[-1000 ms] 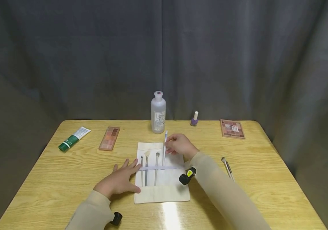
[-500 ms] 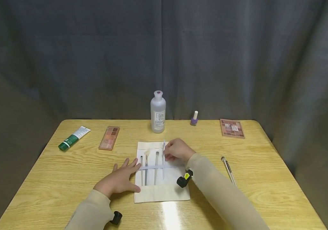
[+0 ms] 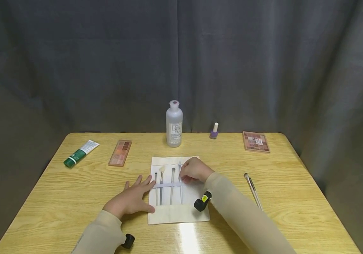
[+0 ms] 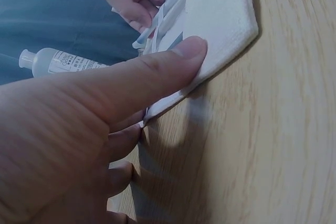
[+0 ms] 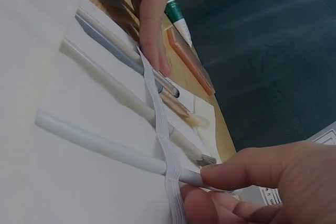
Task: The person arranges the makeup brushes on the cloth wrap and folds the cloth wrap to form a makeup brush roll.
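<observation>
A white cloth brush roll (image 3: 175, 214) lies unrolled on the table, with an elastic band (image 5: 164, 124) across it. Three makeup brushes, among them a fan brush (image 3: 161, 183) and a fluffy-tipped brush (image 3: 172, 183), sit under the band. My right hand (image 3: 195, 170) pinches a pale-handled makeup brush (image 5: 105, 144) just above the band; its handle runs beneath the elastic, its lower end at the bottom pocket's edge. Fingers hide most of its head. My left hand (image 3: 130, 198) rests with spread fingers on the roll's left edge, thumb (image 4: 190, 51) on the cloth.
Two more brushes (image 3: 253, 190) lie to the right of the roll. Behind it stand a clear bottle (image 3: 174, 123) and a purple nail polish (image 3: 214, 131). Eyeshadow palettes (image 3: 120, 153) (image 3: 256, 141) flank them, and a green-and-white tube (image 3: 81, 153) lies far left.
My right hand has moved toward me, sliding the pale brush down under the elastic until its end reaches the bottom pocket. The left hand has stayed in place.
</observation>
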Tool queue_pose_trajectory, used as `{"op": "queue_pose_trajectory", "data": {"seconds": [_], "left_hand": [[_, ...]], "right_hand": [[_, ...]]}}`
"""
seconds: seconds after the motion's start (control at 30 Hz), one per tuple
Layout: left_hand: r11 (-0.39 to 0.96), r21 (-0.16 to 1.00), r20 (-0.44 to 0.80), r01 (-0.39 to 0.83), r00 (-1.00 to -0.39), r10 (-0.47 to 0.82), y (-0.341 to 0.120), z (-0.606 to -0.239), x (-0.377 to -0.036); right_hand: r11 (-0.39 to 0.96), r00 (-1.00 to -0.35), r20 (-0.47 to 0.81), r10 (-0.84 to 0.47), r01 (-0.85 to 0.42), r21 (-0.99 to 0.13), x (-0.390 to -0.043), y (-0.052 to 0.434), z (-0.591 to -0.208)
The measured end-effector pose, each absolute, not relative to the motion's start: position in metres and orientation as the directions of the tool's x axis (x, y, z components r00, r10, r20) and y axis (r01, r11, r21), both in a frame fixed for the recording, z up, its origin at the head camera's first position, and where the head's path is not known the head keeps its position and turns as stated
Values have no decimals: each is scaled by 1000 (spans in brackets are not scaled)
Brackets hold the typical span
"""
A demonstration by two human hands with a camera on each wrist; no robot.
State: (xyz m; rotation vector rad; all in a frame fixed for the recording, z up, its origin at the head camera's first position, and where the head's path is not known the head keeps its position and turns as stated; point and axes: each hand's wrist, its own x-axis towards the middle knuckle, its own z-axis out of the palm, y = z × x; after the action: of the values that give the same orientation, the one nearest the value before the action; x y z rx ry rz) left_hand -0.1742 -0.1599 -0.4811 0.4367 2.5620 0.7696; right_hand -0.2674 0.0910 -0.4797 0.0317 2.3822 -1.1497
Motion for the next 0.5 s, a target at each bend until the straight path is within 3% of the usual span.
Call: {"op": "queue_pose_trajectory", "data": {"seconds": [0.5], "left_hand": [[791,585,-291,180,-863,412,-159,-481,-174]], "right_hand": [[732,-869,-441,-224,149,-665,-260,94,-478]]}}
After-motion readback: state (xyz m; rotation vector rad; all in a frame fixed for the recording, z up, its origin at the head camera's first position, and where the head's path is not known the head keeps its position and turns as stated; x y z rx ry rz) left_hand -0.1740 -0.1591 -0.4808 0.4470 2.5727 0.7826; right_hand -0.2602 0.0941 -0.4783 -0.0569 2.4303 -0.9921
